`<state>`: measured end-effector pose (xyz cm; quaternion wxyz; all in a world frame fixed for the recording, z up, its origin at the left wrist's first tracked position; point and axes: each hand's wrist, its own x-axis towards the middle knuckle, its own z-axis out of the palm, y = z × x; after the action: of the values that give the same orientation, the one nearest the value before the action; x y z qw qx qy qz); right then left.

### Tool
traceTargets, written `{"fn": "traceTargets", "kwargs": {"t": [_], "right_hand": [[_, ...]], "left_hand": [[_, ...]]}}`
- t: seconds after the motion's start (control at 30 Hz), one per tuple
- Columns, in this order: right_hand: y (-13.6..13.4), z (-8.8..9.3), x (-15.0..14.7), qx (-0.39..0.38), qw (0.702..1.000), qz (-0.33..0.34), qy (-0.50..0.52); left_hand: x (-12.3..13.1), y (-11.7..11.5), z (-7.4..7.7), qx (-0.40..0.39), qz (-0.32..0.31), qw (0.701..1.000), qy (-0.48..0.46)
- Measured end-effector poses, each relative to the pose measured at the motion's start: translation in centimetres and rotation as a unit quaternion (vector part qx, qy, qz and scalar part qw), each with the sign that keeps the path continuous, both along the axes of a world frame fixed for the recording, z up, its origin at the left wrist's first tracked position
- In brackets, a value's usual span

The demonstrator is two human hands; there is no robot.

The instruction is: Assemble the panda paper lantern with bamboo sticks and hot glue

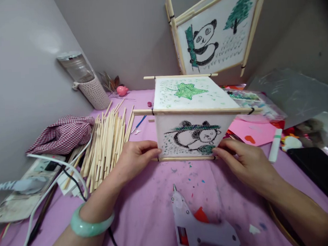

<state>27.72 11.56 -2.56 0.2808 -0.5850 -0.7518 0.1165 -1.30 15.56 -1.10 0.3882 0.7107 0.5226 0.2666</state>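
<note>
Over there on the purple-clothed tabletop (149, 204) sits a boxy, white-panelled lantern (164, 134) framed in pale wooden sticks, a green leaf (190, 90) painted on top and a black-and-white panda (191, 138) in front, between the left grip (134, 155) and the right grip (241, 157), each pinching it near a lower front corner.

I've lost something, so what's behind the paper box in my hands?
Behind the paper box are a panda picture, higher up, and the wall; a pink card shows past the box's right side. The table directly behind is covered; I can't see what's there.
</note>
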Motion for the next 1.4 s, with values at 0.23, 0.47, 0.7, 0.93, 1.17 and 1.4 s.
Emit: {"fn": "traceTargets", "kwargs": {"t": [0.23,0.47,0.7,0.93,1.17,1.4], "right_hand": [[-0.12,-0.18,0.0,0.02,1.0,0.003,-0.011],[-0.26,-0.03,-0.01,0.019,0.999,0.006,-0.029],[-0.3,-0.09,-0.01,0.016,0.999,0.004,-0.038],[-0.32,-0.18,-0.09,0.01,0.999,0.003,-0.039],[-0.31,0.18,-0.31,0.003,1.0,0.005,-0.02],[-0.28,0.37,-0.52,-0.004,1.0,0.002,0.002]], "left_hand": [[0.13,-0.05,-0.33,0.001,0.009,1.0,0.013],[0.22,-0.15,0.02,0.002,-0.001,1.0,0.017],[-0.08,-0.01,-0.13,0.015,-0.008,0.999,0.037],[0.12,-0.13,0.19,0.004,-0.007,1.0,0.028],[-0.11,-0.1,-0.04,0.012,-0.01,0.998,0.058],[-0.25,0.02,-0.5,0.019,-0.028,0.998,0.049]]}}
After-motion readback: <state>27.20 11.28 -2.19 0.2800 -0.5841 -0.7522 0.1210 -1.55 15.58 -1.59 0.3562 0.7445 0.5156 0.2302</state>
